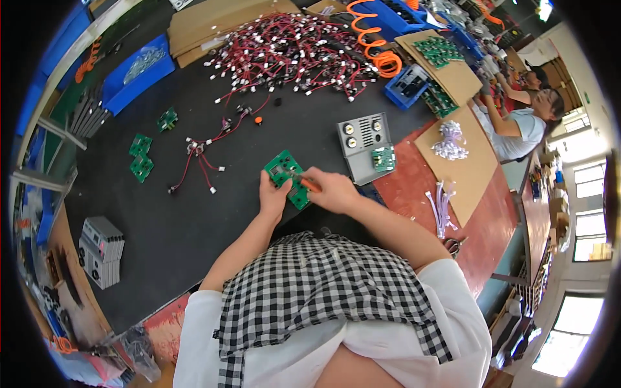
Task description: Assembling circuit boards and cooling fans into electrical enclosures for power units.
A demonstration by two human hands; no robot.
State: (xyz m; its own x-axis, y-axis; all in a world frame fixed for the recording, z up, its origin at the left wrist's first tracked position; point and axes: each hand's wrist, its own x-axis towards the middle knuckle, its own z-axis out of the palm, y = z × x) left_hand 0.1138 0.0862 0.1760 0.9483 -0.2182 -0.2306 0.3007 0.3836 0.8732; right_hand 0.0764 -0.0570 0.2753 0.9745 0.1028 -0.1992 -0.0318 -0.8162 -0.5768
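Your left hand (274, 197) pinches the green circuit board (283, 161) by the desk's (174, 239) near edge. Your right hand (333, 192) grips an orange-handled tool (310, 185) over it, so it looks unfinished. One small board (383, 159) already sits in the grey case (358, 164); three loose boards (141, 168) lie toward the left edge.

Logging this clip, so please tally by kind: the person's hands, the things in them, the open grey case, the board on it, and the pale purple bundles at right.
Hands: 2 (left hand, right hand)
Held green circuit board: 1
Orange-handled tool: 1
Open grey case: 1
Board on the case: 1
Pale purple bundles: 2
Total: 8
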